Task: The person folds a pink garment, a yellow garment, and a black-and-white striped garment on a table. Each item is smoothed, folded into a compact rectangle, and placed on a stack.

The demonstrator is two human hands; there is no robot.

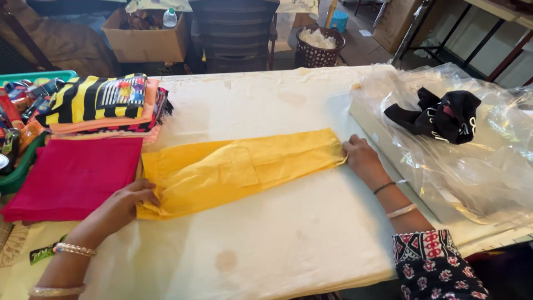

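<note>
Folded yellow cotton garment [239,166] lies flat at frame centre on the cream cloth-covered table [288,239], spanning the gap between your hands. Your left hand [125,203] pinches its lower-left end; your right hand [361,158] presses its right end, fingers flat. Hands well apart. Folded magenta cloth [75,175] sits just left of the garment; clear plastic sheet [472,166] far right.

At lower left, I'm wearing pale bangles on my left hand [123,204]; at lower right, my right hand [362,157] is showing a dark band, a light bangle and a red-and-black printed sleeve [436,266].
</note>
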